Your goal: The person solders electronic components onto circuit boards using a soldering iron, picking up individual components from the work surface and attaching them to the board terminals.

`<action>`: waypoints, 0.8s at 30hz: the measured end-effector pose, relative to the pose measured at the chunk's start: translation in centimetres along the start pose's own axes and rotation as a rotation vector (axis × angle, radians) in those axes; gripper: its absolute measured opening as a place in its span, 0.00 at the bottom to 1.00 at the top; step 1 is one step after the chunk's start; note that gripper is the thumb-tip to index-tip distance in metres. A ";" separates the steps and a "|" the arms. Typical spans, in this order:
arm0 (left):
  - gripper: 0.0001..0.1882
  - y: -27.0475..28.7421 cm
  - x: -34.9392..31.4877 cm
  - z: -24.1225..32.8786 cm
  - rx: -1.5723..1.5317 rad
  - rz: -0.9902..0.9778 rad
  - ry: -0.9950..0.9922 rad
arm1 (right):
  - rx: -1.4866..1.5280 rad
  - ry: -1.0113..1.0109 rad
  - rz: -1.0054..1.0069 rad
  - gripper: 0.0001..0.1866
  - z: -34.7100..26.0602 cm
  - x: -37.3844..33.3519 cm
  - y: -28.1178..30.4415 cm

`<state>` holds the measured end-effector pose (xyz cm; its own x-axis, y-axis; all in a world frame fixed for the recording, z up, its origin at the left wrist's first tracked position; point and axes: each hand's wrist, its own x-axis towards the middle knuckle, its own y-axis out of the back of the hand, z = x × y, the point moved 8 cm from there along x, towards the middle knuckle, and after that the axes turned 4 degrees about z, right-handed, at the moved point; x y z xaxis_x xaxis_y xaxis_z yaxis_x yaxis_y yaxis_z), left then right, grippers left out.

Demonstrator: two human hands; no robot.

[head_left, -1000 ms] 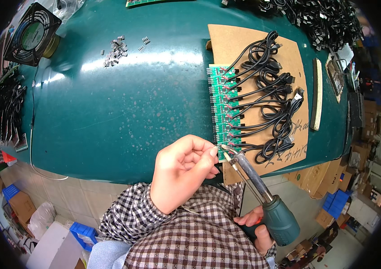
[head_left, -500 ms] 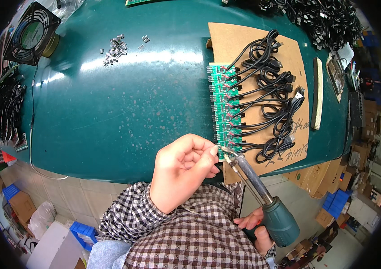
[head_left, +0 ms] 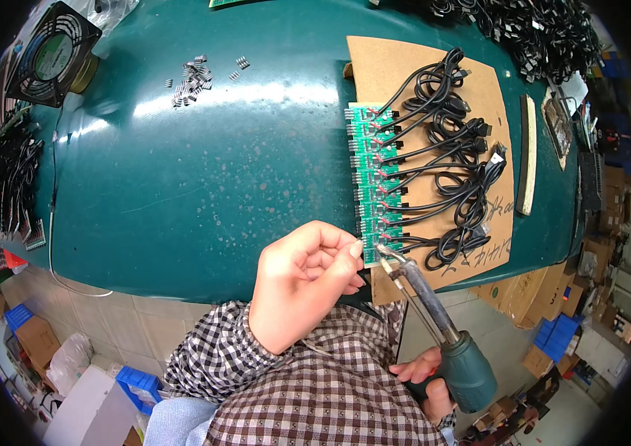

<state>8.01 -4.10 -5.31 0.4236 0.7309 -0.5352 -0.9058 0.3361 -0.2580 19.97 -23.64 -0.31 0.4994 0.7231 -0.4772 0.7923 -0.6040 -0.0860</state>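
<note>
Right hand (head_left: 437, 398) at 5 o'clock has its grip round soldering iron (head_left: 434, 306), left hand (head_left: 301, 279) at 6, can't tell if its grip is clenched on anything, green circuit boards (head_left: 367, 178) at 1 o'clock from it, black cables (head_left: 488, 175) at 2, left-hand burn possible if iron slips, being so near.

I record one view, from the left of two fisheye cameras worn side by side on my head. It faces steeply down, over my checked torso (head_left: 315, 386) at the lower edge and outward across the table (head_left: 219, 186) toward the top. The lens sits close enough that my left fingers (head_left: 338, 273) show large, just below centre; my right fingers (head_left: 419, 365) lie lower and to the right. Coverage is wide: floor (head_left: 137, 327) appears either side of me, and straight edges bend toward the dark rim.
</note>
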 end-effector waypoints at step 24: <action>0.08 3.6 0.0 3.2 0.089 0.143 -0.169 | 0.223 0.312 0.033 0.22 -3.8 4.2 -0.9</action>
<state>4.70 -0.98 -3.64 0.2902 0.8614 -0.4168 -0.9568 0.2677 -0.1130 22.68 -18.73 1.10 0.6335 0.7484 -0.1964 0.6953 -0.6620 -0.2800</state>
